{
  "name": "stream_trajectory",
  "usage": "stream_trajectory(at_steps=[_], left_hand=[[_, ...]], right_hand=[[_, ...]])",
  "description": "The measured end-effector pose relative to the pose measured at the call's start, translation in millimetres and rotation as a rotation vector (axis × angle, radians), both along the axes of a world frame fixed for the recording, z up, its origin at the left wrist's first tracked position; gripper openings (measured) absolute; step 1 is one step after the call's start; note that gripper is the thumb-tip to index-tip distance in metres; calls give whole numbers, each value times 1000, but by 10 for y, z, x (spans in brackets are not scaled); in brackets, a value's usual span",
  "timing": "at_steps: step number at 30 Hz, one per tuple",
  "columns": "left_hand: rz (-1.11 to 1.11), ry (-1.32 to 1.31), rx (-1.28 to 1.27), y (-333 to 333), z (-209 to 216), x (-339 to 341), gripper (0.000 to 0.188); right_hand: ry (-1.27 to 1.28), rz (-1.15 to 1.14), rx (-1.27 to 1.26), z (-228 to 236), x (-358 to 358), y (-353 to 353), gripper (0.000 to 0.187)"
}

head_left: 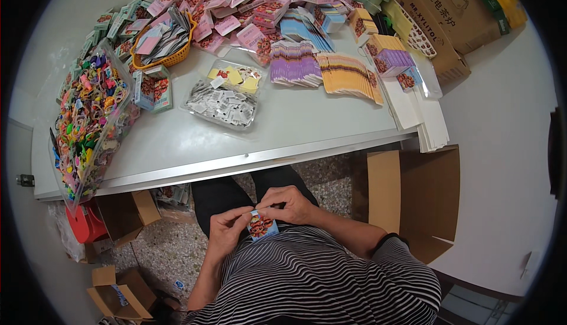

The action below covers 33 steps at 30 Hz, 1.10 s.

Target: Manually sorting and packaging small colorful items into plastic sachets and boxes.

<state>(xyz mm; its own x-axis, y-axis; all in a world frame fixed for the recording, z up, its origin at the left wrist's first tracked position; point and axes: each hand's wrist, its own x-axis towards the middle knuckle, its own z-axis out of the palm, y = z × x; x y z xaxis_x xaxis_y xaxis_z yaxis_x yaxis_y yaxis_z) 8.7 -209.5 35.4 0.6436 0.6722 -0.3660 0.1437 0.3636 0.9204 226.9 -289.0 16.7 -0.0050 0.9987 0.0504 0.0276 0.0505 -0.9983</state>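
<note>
Below the table edge [248, 162]: I hold a small printed packet [261, 226] over my lap, against the striped shirt.
Hands: left hand [227, 229] and right hand [289, 204] together, both pinching the packet's top.
Step, I judge: working its upper edge.
Next move: calls for fine fingertip control.

Black-and-white striped short-sleeved top [319, 278] – dark trousers [218, 198] – bare forearms
</note>
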Motion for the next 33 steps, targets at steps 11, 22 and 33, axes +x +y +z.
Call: stream_trajectory(at_steps=[11,22,33], left_hand=[[126,-48,11,-187,272,213,17],[21,86,151,-110,-252,-372,19],[-92,42,-16,79,-666,-676,34]], right_hand=[[-20,163,-203,456,306,107,10],[-31,125,-164,-237,-246,155,9],[-32,185,-141,-433,-450,407,6]])
